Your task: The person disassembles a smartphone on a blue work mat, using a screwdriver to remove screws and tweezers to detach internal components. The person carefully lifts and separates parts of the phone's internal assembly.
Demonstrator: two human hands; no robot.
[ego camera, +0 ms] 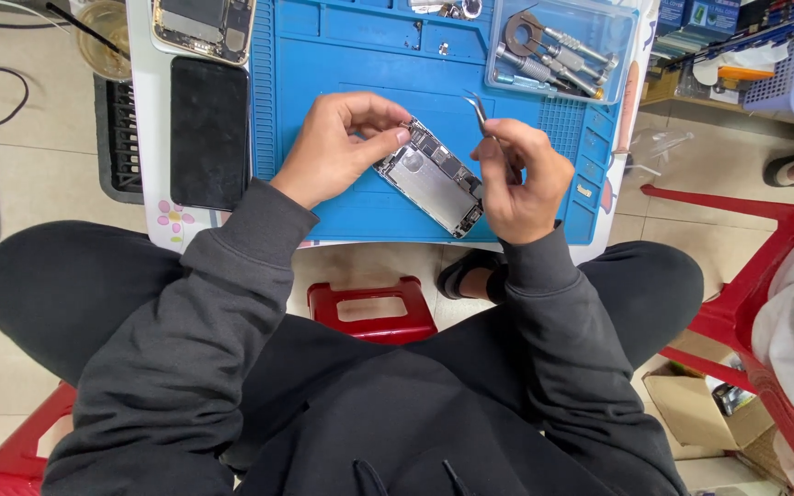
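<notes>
An opened phone body point(434, 176) with bare metal plates and small parts lies tilted on a blue work mat point(360, 64). My left hand point(337, 147) pinches the phone's upper left edge between thumb and forefinger. My right hand point(524, 176) rests at the phone's right side and holds thin metal tweezers point(479, 112), whose curved tip points up and away from the phone.
A black phone screen point(209, 131) lies left of the mat, with another opened phone point(204, 26) above it. A clear box of screwdrivers point(558, 46) sits at the mat's top right. A small red stool point(374, 310) stands below the table; a red chair point(765, 276) is at right.
</notes>
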